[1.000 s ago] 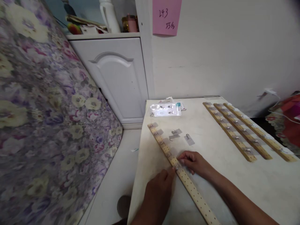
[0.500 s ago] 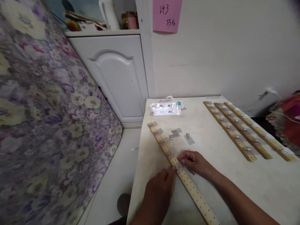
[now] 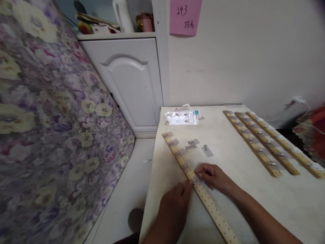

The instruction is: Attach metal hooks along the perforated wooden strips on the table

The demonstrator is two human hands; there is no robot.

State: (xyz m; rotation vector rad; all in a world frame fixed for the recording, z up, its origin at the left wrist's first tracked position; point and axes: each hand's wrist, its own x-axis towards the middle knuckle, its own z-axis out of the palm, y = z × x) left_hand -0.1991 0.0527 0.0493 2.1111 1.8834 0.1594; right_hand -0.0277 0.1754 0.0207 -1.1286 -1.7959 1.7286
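A long perforated wooden strip (image 3: pixel 208 206) lies diagonally on the white table (image 3: pixel 228 162), with several clear adhesive hooks stuck along its far end. My left hand (image 3: pixel 175 206) rests on the table beside the strip, fingertips touching its left edge. My right hand (image 3: pixel 212 176) is curled on the strip's right side, fingers pinched on a small clear hook (image 3: pixel 195 182) pressed against the wood. Two loose hooks (image 3: pixel 191 144) and a third (image 3: pixel 207 150) lie just beyond my hands.
A clear blister pack of hooks (image 3: pixel 181 118) sits at the table's far left corner. Three finished wooden strips (image 3: pixel 264 145) lie side by side on the right. A floral mattress (image 3: pixel 50 135) leans on the left, beside a white cabinet (image 3: pixel 132 81). A pink note (image 3: pixel 185 17) hangs on the wall.
Both hands stay on the strip at the same spot. The view has shifted slightly to the left, so everything sits a little further right in the picture.
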